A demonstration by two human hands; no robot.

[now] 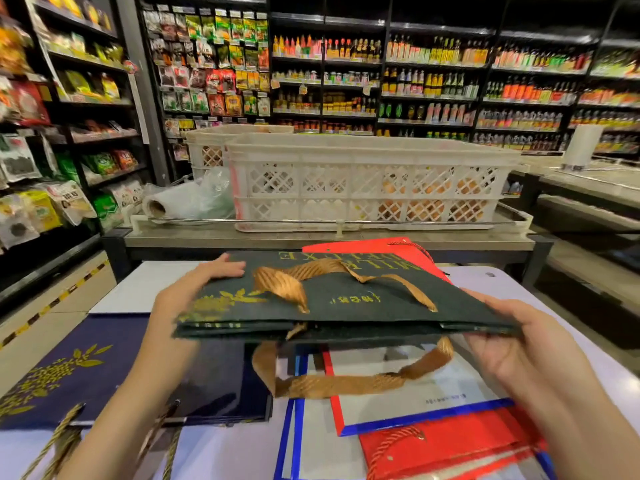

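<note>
Head view: what do the hands have hold of?

— A dark green bag [346, 306], folded flat, held level above the desk [138, 289]. It is clear of the navy bag [86, 368] and the red bag [450, 441] lying there. The left hand [194, 289] grips its left edge with fingers curled over the top face. The right hand [519, 341] pinches the right corner, thumb above and fingers loosely curled beneath.

— How do you reckon it handles?

— Light, I'd judge. It looks like stiff paper or card, and it keeps its shape across the span with little sag. Squeezed hard, it would probably crease rather than break.

— Slippery?

— The face looks matt, so probably not. The loose parts are the gold ribbon handles [284, 285]. One lies on top and the other dangles below, where it could snag on the bags underneath.

— Where would you take hold?

— By the two side edges, as now, to keep it flat. To carry it opened, take both ribbons together.
</note>
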